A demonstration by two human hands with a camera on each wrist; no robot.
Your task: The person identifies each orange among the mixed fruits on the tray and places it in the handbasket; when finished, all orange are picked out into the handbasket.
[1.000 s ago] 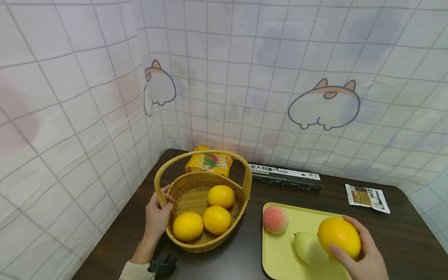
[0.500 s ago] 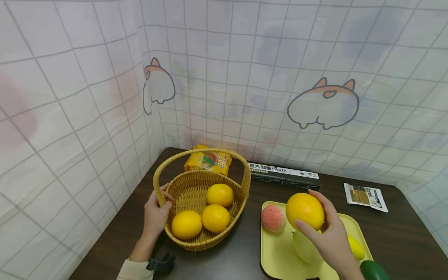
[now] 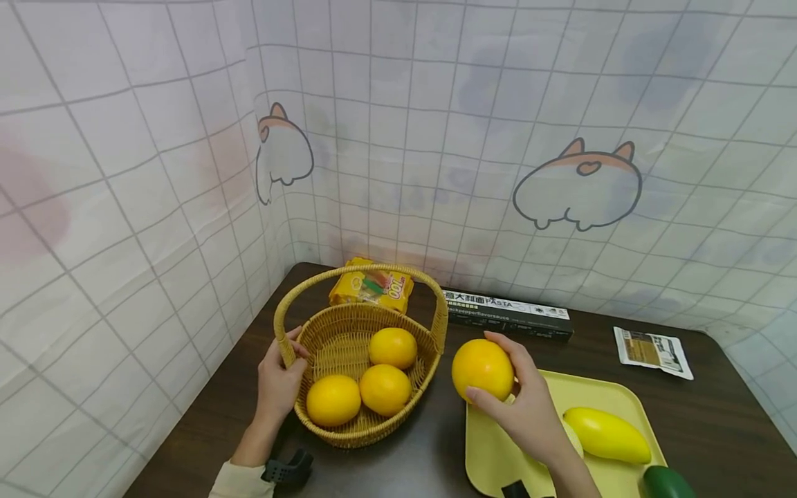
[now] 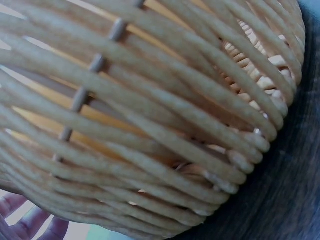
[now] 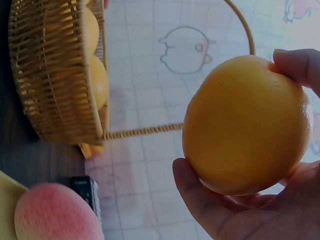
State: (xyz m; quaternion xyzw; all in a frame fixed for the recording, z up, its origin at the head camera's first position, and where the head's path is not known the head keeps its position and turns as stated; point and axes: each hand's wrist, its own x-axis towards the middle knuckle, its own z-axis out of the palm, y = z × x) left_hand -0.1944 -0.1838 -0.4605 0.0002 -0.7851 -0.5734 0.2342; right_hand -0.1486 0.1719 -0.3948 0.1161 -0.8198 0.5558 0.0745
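My left hand (image 3: 281,380) grips the left side of a wicker basket (image 3: 355,437) where its arched handle meets the rim. Inside the basket lie three round yellow fruits (image 3: 385,390). Close to the basket's right side, my right hand (image 3: 526,401) holds another round yellow fruit (image 3: 482,370) between thumb and fingers, raised above the table. The right wrist view shows this fruit (image 5: 245,125) large, with the basket (image 5: 55,75) behind it. Woven strands (image 4: 150,110) fill the left wrist view, with left fingertips (image 4: 52,229) at the lower corner.
A yellow-green tray (image 3: 476,449) carries a yellow mango-shaped fruit (image 3: 607,436), a pale green pear mostly hidden by my arm, and a pink peach (image 5: 55,215). A dark green rounded thing (image 3: 666,482) sits at its corner. Behind are a yellow packet (image 3: 373,287), pasta box (image 3: 507,315) and white sachet (image 3: 652,353).
My right hand has carried the yellow fruit leftward from over the tray's right part to near the basket, uncovering the mango-shaped fruit. The left hand keeps its grip on the basket.
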